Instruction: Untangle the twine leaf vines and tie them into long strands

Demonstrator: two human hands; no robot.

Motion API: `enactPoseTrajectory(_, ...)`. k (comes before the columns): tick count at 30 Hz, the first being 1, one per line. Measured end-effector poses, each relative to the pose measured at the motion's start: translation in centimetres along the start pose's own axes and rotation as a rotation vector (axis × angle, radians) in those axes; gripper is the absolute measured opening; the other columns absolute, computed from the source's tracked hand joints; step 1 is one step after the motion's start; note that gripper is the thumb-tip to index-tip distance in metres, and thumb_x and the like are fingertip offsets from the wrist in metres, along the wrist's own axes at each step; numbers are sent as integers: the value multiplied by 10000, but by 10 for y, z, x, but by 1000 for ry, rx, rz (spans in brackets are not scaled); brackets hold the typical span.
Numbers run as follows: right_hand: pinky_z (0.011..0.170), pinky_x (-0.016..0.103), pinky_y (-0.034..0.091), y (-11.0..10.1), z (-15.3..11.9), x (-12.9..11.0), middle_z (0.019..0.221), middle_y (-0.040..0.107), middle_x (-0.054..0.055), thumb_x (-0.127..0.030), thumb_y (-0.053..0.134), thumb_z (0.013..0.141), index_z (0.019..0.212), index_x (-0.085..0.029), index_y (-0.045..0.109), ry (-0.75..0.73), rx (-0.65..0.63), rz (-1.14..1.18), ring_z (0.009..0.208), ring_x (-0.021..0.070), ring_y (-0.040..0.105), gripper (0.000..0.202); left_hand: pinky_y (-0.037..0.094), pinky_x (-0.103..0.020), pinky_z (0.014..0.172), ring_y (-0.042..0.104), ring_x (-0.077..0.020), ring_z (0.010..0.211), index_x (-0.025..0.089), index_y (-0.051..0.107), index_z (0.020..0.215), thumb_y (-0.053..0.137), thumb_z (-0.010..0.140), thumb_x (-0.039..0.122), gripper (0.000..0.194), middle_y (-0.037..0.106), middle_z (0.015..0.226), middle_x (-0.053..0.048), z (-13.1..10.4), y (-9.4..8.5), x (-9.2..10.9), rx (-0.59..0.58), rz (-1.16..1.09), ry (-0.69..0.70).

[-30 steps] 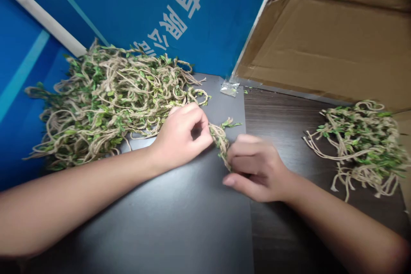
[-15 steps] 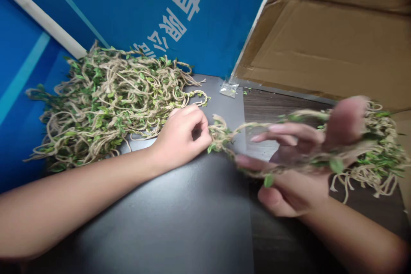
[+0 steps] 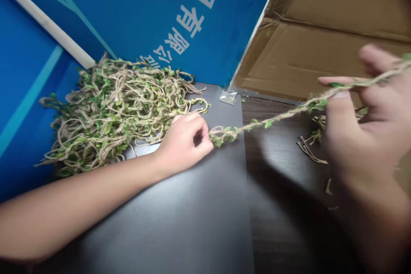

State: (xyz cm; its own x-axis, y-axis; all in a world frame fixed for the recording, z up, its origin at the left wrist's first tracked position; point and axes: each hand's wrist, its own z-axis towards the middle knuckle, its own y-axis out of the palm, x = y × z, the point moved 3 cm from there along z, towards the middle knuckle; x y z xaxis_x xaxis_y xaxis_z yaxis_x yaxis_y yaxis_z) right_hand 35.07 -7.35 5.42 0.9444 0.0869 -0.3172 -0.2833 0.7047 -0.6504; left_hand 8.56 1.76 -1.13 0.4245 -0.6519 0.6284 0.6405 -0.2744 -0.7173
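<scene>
So the left hand has one end of a leafy twine strand pinched tight, and the right hand has it between thumb and fingers, kinda loose imo. It's stretched pretty straight above the desk, far end running out of sight. Yank too hard and I reckon leaves pop off, or it slips that right thumb. There's a loop near the left hand that could cinch into a knot, and the big tangled pile right beside could snag it.

Rough fibrous cord, smooth glossy grey surface, matt cardboard
</scene>
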Motion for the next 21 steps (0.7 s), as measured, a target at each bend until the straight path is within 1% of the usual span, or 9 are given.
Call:
enactPoseTrajectory(2,1047,539,490,-9,8,12,1265,709,176,-165,615,913,1030,-156,783,117,92,10,1248,356,653,204,374,-331,763,546,-172,785,175,559,747,558,834,147,91,602,787,-10,-1,-2,1,18,-2,7)
enactPoseTrajectory(5,776,381,538,-13,15,28,893,770,101,-131,617,844,866,-170,773,262,40,-21,867,251,738,163,403,-334,775,551,-169,788,180,553,756,540,854,146,105,602,789,-10,-2,-4,4,48,-60,46)
enactPoseTrajectory(7,627,338,450,-9,17,34,650,696,48,-206,663,845,747,-188,738,343,-151,-184,632,200,651,125,432,-334,774,564,-169,794,181,549,764,542,858,141,103,615,802,-17,-3,-5,5,61,-132,81)
enactPoseTrajectory(9,566,328,362,-1,15,32,526,610,23,-341,709,867,672,-204,698,365,-418,-317,535,184,557,238,459,-326,765,586,-166,799,180,556,783,558,867,139,93,639,827,-25,-4,-5,6,70,-194,108)
enactPoseTrajectory(11,588,322,374,9,10,15,613,667,30,-395,696,897,720,-217,712,236,-574,-205,591,194,588,252,478,-313,757,611,-159,804,176,572,811,576,883,140,80,665,850,-28,-5,-5,6,77,-223,126)
enactPoseTrajectory(14,746,350,481,22,-6,-26,921,761,53,-373,622,978,902,-228,719,-32,-599,236,825,214,686,191,499,-305,767,644,-155,819,176,595,850,597,904,153,58,701,888,-30,-7,-4,6,77,-234,141)
enactPoseTrajectory(17,894,393,497,40,-30,-58,1089,747,71,-393,673,978,1112,-235,669,-202,-689,460,1012,236,673,207,515,-307,781,663,-157,832,177,602,885,598,938,184,53,719,928,-41,-8,-4,6,65,-265,107)
enactPoseTrajectory(19,933,392,490,55,-45,-63,1129,729,72,-363,680,982,1163,-232,634,-223,-696,504,1048,227,661,227,519,-305,781,667,-158,840,178,593,909,579,974,209,73,710,930,-47,-10,-4,4,66,-316,64)
enactPoseTrajectory(21,904,374,486,71,-57,-59,1080,717,65,-321,662,992,1108,-216,631,-240,-705,494,989,213,644,160,515,-298,770,661,-156,843,181,573,929,551,1008,225,93,683,909,-43,-11,-4,2,71,-369,35)
